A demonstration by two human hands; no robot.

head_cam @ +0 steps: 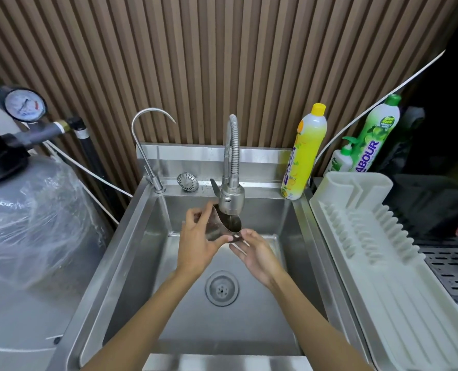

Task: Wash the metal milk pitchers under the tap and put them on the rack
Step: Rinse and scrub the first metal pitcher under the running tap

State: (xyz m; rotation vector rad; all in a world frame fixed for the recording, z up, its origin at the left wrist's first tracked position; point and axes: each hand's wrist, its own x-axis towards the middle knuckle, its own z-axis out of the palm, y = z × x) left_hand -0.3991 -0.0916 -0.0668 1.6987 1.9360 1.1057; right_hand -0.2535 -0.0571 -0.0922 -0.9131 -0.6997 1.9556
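A small metal milk pitcher [223,226] is tilted under the spray head of the flexible tap [231,199], over the steel sink [153,245]. My left hand [195,242] grips the pitcher's body from the left, thumb and fingers curled round it. My right hand [254,253] sits just below and right of the pitcher, palm up, fingers fairly straight, fingertips touching its lower edge. The white dish rack [377,253] lies to the right of the sink and holds nothing.
A thin gooseneck tap [147,145] and a strainer [187,181] sit on the sink's back ledge. A yellow soap bottle [305,153] and green bottles [375,140] stand at the back right. A wrapped tank [27,226] with a gauge stands left. The drain [222,287] is in the basin.
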